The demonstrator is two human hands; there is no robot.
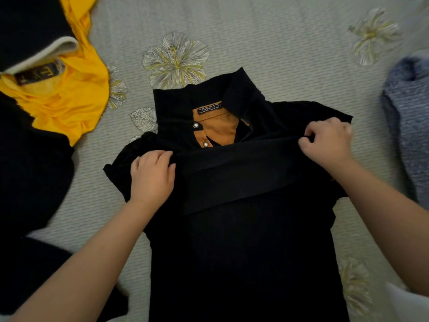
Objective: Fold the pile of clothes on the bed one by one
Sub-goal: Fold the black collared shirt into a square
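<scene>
A black polo shirt with an orange-brown collar lining and a "FASHION" label lies face up in the middle of the bed, collar away from me. A band of its black fabric is stretched across the chest just below the collar. My left hand grips the left end of that band with curled fingers. My right hand pinches the band's right end near the shirt's right shoulder. Both forearms reach in from the bottom corners.
The bed is covered by a grey-green sheet printed with pale flowers. A yellow garment and dark clothes are heaped at the left. A blue-grey knitted garment lies at the right edge.
</scene>
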